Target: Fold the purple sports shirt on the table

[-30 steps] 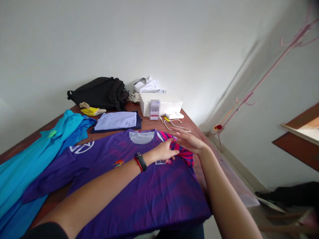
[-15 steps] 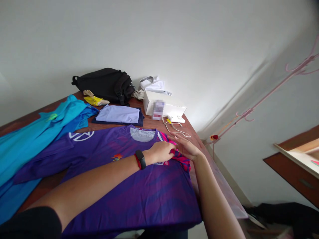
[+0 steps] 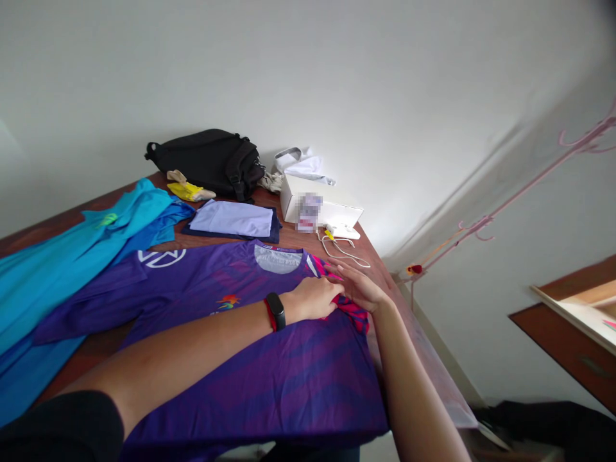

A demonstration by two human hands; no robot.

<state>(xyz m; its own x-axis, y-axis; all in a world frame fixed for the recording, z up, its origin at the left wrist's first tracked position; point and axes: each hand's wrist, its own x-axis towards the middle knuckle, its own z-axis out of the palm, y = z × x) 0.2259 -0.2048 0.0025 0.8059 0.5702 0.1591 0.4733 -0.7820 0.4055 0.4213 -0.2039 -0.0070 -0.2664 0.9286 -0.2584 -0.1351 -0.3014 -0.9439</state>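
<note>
Two hands (image 3: 314,298) at one purple shirt (image 3: 289,385), one backpack (image 3: 199,157), one box (image 3: 333,204)

One bare left hand (image 3: 315,299) and one bare right hand (image 3: 360,290): two hands. One purple fabric jersey (image 3: 269,378). One turquoise fabric garment (image 3: 91,247). Two folded cloths: one pale lilac cloth (image 3: 233,218) and one dark navy cloth (image 3: 276,230). One black fabric bag (image 3: 202,159). One white rectangular cardboard box (image 3: 337,210). One black wristband (image 3: 276,311) and one red bracelet (image 3: 270,317). One pink hooked stand (image 3: 480,224). One reddish-brown wooden worktop (image 3: 298,239).

The left hand (image 3: 315,298) hides part of the purple shirt (image 3: 269,372); the card (image 3: 308,213) is pixelated.
</note>
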